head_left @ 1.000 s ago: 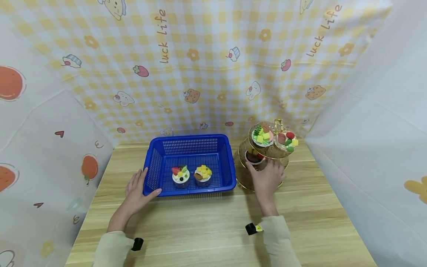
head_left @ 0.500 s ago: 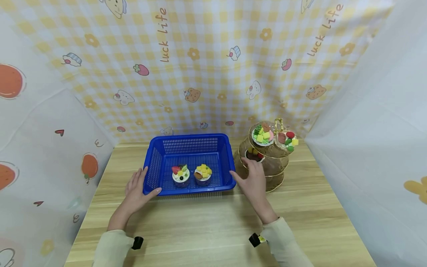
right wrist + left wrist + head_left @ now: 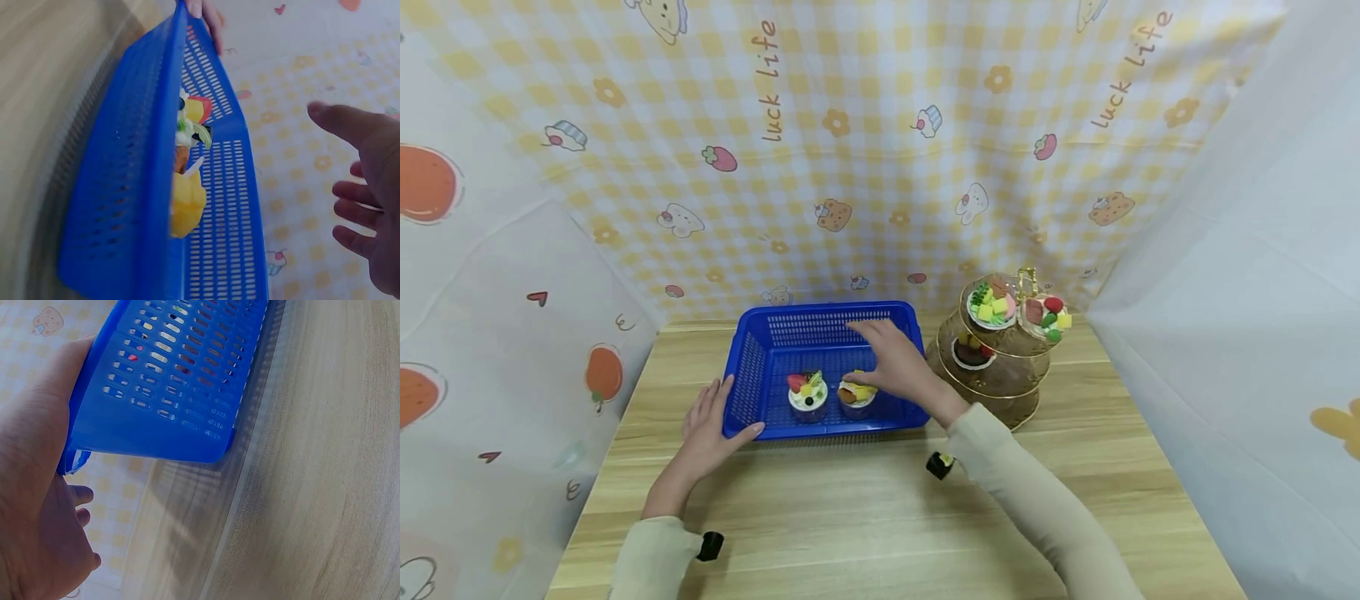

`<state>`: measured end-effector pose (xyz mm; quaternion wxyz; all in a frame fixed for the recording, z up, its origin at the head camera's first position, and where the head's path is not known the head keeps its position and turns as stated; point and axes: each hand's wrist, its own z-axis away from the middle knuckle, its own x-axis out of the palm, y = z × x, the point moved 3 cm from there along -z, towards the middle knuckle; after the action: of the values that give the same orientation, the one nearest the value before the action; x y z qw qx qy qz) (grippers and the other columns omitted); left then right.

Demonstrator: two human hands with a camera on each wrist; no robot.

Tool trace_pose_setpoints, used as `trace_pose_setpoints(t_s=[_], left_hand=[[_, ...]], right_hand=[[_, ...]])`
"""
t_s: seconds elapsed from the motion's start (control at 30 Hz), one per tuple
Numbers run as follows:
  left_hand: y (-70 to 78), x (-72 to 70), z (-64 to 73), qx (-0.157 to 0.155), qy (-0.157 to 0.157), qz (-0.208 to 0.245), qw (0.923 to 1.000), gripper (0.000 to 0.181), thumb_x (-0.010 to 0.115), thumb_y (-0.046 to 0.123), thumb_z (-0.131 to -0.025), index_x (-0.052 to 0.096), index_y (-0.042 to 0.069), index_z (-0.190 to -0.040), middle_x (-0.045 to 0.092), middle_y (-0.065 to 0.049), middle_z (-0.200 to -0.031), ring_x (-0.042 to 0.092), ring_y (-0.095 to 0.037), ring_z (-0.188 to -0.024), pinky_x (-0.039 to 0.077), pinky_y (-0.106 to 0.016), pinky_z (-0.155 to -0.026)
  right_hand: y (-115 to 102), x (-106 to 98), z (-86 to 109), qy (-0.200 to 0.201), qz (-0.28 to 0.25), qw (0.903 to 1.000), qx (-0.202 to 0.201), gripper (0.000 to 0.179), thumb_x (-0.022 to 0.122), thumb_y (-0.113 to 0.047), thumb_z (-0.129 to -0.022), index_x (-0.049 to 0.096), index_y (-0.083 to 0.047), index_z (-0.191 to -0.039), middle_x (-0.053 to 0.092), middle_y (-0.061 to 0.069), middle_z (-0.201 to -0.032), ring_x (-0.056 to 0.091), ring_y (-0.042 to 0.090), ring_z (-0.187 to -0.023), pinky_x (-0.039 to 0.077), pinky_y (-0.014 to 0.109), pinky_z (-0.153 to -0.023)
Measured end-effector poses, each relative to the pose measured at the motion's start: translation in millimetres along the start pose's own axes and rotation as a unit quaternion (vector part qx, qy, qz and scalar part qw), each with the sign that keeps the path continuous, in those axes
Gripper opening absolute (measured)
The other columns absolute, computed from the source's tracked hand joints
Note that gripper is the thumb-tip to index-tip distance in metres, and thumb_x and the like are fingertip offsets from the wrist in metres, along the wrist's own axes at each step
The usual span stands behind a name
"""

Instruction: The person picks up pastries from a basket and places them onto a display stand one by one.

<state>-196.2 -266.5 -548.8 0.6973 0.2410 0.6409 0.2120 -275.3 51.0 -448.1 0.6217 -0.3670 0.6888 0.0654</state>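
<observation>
A blue plastic basket stands on the table with two toy cupcakes inside. The left one has white cream and a strawberry; yellow cubes top the right one, partly covered by my right thumb. My left hand rests on the basket's front left corner, thumb along the front rim and fingers spread by the left side. Above the basket's right part hovers my right hand, thumb and fingers apart, holding nothing. In the right wrist view that hand is clear of the basket.
A gold-rimmed tiered stand stands right of the basket. Its top tier bears a cupcake with green and yellow toppings and one with a red berry. A chocolate cupcake sits on the tier below.
My right hand has let go of the chocolate cupcake on the stand and swung left over the basket. The left hand and the cupcakes have stayed put.
</observation>
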Motion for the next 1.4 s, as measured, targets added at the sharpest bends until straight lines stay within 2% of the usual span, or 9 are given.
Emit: trace_pose_setpoints(t_s=[0.1, 0.33, 0.53, 0.77, 0.87, 1.07, 1.4], left_hand=[[-0.1, 0.1, -0.2, 0.001, 0.0, 0.001, 1.0, 0.107, 0.067, 0.055, -0.087, -0.001, 0.016, -0.161, 0.0, -0.028, -0.164, -0.003, -0.052, -0.15, -0.001, -0.076, -0.111], [1.2, -0.4, 0.6, 0.003, -0.002, 0.011, 0.9999, 0.108, 0.067, 0.055, -0.087, -0.002, 0.017, -0.161, -0.003, -0.027, -0.165, -0.005, -0.051, -0.15, -0.002, -0.076, -0.111], [-0.2, -1.0, 0.1, 0.001, 0.002, 0.002, 1.0, 0.107, 0.067, 0.054, -0.088, -0.001, 0.016, -0.161, -0.002, -0.028, -0.165, -0.003, -0.052, -0.15, 0.0, -0.076, -0.112], [0.7, -0.9, 0.9, 0.002, 0.004, 0.001, 1.0, 0.107, 0.067, 0.054, -0.087, 0.0, 0.015, -0.161, 0.001, -0.029, -0.164, -0.003, -0.053, -0.149, 0.0, -0.076, -0.112], [0.3, -0.3, 0.4, 0.001, 0.002, -0.002, 1.0, 0.107, 0.067, 0.055, -0.087, -0.001, 0.016, -0.161, 0.0, -0.028, -0.164, -0.003, -0.052, -0.15, 0.0, -0.076, -0.112], [0.7, 0.7, 0.2, 0.0, -0.002, 0.004, 1.0, 0.107, 0.067, 0.055, -0.087, -0.002, 0.017, -0.161, 0.0, -0.029, -0.164, -0.005, -0.051, -0.151, -0.001, -0.076, -0.111], [-0.2, 0.5, -0.5, 0.0, 0.001, 0.001, 1.0, 0.107, 0.066, 0.056, -0.087, -0.001, 0.017, -0.161, 0.0, -0.029, -0.164, -0.004, -0.051, -0.15, 0.0, -0.076, -0.112]], right_hand=[[-4.8, 7.6, -20.1, -0.055, 0.011, 0.9982, -0.021, 0.088, 0.079, -0.051, -0.079, 0.04, -0.019, -0.151, 0.048, 0.005, -0.152, 0.042, 0.027, -0.143, 0.028, 0.047, -0.123], [-9.6, 31.1, -54.0, -0.162, 0.019, 0.9844, -0.066, 0.089, 0.079, -0.046, -0.081, 0.036, -0.021, -0.154, 0.041, 0.004, -0.157, 0.032, 0.027, -0.15, 0.021, 0.047, -0.126], [-9.9, 55.7, -70.0, -0.227, 0.05, 0.9691, -0.083, 0.089, 0.079, -0.051, -0.079, 0.037, -0.025, -0.153, 0.042, 0.001, -0.158, 0.035, 0.027, -0.148, 0.027, 0.05, -0.123], [-14.5, 80.0, -77.6, -0.29, 0.098, 0.9488, -0.077, 0.09, 0.08, -0.055, -0.076, 0.039, -0.028, -0.152, 0.039, -0.001, -0.159, 0.037, 0.026, -0.145, 0.032, 0.051, -0.119], [-18.0, 87.3, -78.9, -0.306, 0.112, 0.9425, -0.075, 0.089, 0.081, -0.055, -0.075, 0.04, -0.03, -0.151, 0.04, -0.002, -0.158, 0.038, 0.023, -0.143, 0.034, 0.049, -0.119], [-21.5, 94.3, -83.5, -0.318, 0.124, 0.9372, -0.072, 0.085, 0.082, -0.053, -0.074, 0.043, -0.033, -0.147, 0.046, -0.004, -0.153, 0.044, 0.021, -0.138, 0.038, 0.045, -0.115], [-20.7, 101.0, -85.3, -0.319, 0.112, 0.9389, -0.065, 0.074, 0.084, -0.049, -0.074, 0.052, -0.03, -0.138, 0.058, -0.005, -0.138, 0.052, 0.018, -0.124, 0.042, 0.043, -0.11]])
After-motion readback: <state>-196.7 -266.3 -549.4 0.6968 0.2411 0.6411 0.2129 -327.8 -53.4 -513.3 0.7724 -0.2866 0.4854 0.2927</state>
